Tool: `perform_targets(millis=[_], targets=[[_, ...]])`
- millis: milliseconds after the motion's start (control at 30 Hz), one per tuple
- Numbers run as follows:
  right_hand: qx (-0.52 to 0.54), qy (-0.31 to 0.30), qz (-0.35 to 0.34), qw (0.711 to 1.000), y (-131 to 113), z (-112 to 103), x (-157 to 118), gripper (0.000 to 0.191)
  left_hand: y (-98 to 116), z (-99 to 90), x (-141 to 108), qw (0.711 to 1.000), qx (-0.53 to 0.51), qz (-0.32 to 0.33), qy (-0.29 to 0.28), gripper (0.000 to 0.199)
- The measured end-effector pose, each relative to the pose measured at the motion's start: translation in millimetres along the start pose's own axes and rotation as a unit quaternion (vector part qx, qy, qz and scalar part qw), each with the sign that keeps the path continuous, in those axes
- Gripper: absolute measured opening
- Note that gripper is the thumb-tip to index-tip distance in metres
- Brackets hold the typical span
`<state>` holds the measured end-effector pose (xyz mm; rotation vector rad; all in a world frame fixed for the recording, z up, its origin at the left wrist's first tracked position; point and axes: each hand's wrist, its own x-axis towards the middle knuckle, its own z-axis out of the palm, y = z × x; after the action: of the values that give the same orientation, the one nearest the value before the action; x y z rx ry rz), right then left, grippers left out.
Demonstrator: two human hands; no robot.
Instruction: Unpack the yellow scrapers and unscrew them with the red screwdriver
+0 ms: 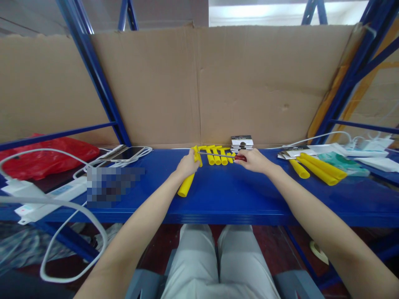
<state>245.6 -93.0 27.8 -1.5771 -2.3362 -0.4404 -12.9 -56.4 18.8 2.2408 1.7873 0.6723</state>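
My left hand (186,163) is closed around a yellow plastic piece made of a long tube (187,185) with a crosspiece (197,154) at its upper end. The tube slants down toward the front of the blue table. In my right hand (254,161) is a screwdriver (240,158) with a dark red handle, held level. Its thin metal shaft points left and its tip reaches the crosspiece; the exact contact is too small to tell. Just behind the shaft lie several short yellow tubes (215,155) in a row.
Small black-and-white boxes (242,141) are stacked against the cardboard wall (249,83). More yellow tubes (324,168) lie at right beside plastic packets. At left are a phone (127,153), white cables, a power strip (52,199) and a red bag (50,153). Blue posts frame the table.
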Motion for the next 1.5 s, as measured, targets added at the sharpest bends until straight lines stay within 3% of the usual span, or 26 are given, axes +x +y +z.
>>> perform_targets(millis=[167, 433, 1133, 1300, 1500], targets=[[-0.036, -0.026, -0.006, 0.999, -4, -8, -3, 0.032, 1, 1.3, -1, 1.000, -0.002, 0.009, -0.012, 0.038], [-0.037, 0.018, -0.013, 0.999, 1, -9, -4, 0.024, 2, 1.8, -2, 0.999, 0.025, 0.024, -0.006, 0.038], [-0.110, 0.062, -0.020, 0.992, -3, -15, -8, 0.016, 4, 2.1, -4, 0.999, 0.025, 0.042, -0.010, 0.041], [-0.105, 0.022, 0.055, 0.993, -1, -10, -6, 0.022, 8, 3.8, -6, 0.999, 0.011, 0.032, -0.007, 0.039], [-0.046, -0.015, 0.034, 0.998, 0, -3, -4, 0.019, 5, 0.9, -4, 0.999, -0.020, 0.025, -0.027, 0.038]])
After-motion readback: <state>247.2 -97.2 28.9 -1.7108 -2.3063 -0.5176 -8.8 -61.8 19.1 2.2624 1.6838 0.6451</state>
